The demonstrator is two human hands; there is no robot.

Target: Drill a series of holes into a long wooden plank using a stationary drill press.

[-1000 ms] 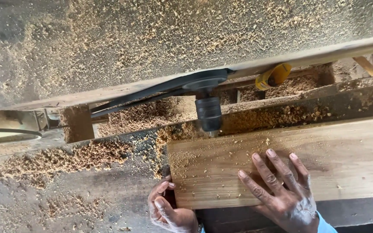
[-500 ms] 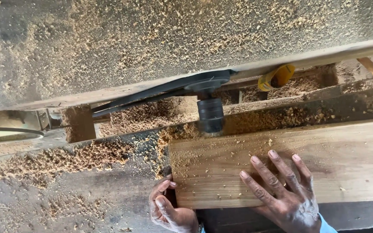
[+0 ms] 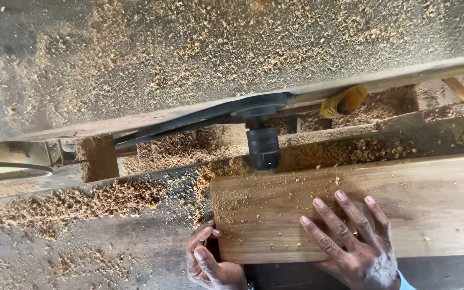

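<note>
Board unmoved | right hand (image 3: 355,244) fingers spread flat on plank (image 3: 350,209) | left hand (image 3: 208,258) fingers curled at sawdusty end

drill chuck (image 3: 263,149) blocks plank (image 3: 404,204) far edge

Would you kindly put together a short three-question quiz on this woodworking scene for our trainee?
1. True or false: the right hand lies flat on top of the plank.
2. Where is the left hand? A) on the drill chuck B) at the plank's left end C) in the air
3. Fill in: the loose stuff scattered over the bench is ____.

Key:
1. True; its fingers are spread on the wood.
2. B; the black drill chuck sits at the plank's far edge, away from both hands.
3. Sawdust.
</note>
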